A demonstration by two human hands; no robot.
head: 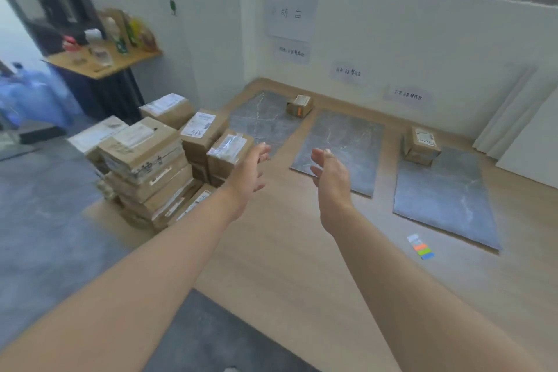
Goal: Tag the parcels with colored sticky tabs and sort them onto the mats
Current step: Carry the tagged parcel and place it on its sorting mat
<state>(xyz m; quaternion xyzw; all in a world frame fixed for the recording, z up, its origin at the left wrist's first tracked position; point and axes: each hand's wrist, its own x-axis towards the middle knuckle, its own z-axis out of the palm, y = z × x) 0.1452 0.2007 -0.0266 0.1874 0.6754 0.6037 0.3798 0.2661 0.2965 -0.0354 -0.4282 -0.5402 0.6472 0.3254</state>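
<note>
While left hand [250, 174] and right hand [332, 181] hang open (empty), parcel stack [151, 160] leftward, probable sticky tabs [421, 248] right.

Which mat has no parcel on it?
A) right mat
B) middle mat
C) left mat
B: the middle mat is bare, while a small parcel sits at the far corner of the left mat and a second parcel at the far corner of the right mat.
</note>
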